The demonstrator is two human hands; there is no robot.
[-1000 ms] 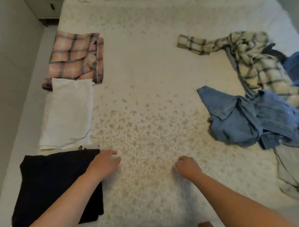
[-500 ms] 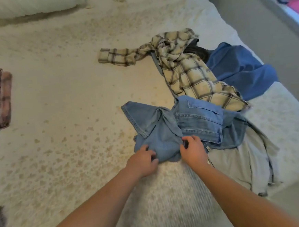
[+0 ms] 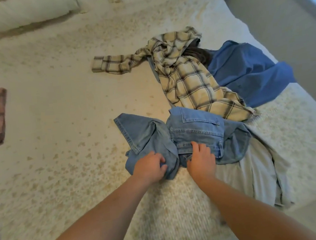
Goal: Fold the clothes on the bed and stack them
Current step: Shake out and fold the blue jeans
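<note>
Jeans (image 3: 196,134) crumpled near the bed's (image 3: 58,108) front edge, just before the plaid shirt (image 3: 186,79). My left hand (image 3: 149,167) bunches denim in curled fingers; my right hand (image 3: 201,159) curls onto the waistband. Best lifted by the waistband and shaken flat first.

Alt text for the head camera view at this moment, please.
Both hands, left hand and right hand, grip a crumpled light denim garment near the bed's front edge. Behind it lie a cream plaid shirt and a blue garment, unfolded.
</note>
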